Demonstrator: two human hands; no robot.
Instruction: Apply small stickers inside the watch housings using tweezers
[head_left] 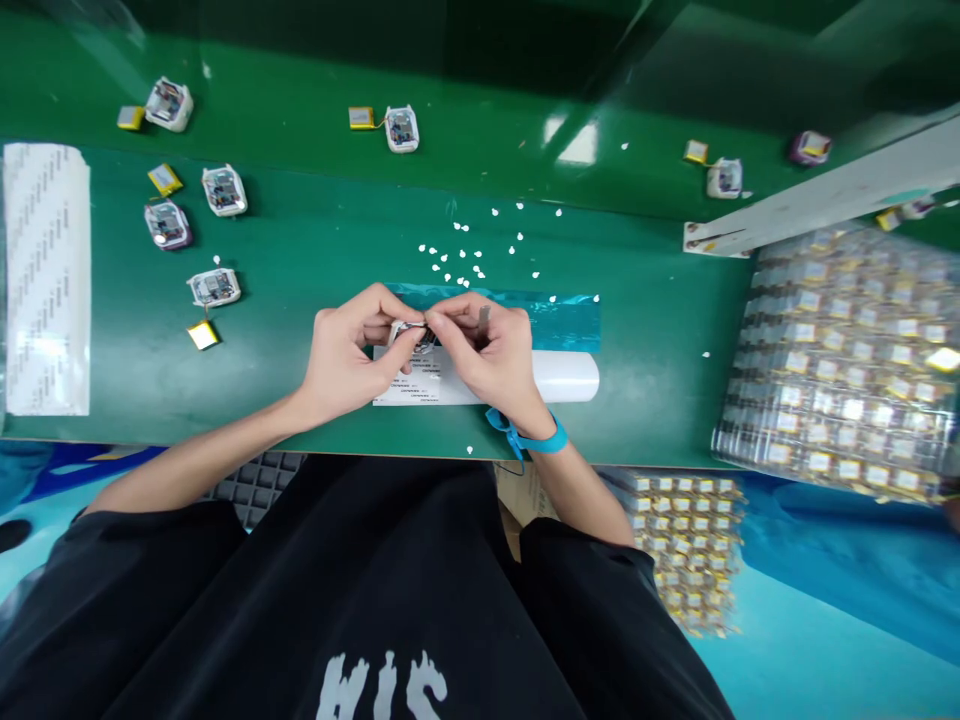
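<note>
Between the fingers of my left hand (349,350) is a small white device (401,328) with an open housing and dark inner parts. My right hand (491,350) meets it from the right, thumb and index finger pinched together at the device's edge; whatever lies in that pinch is too small to make out. A blue wrist strap (547,437) circles my right wrist. Under both hands lies a white printed sheet (420,385), curled into a roll at its right end. Behind it is a translucent blue film strip (570,318).
Small white stickers (463,253) are scattered beyond my hands. Open devices with yellow batteries sit at the left (225,190) and along the back (402,130). Stacked clear trays (832,370) stand at the right, beside a white bar (810,190). Another printed sheet (46,280) lies far left.
</note>
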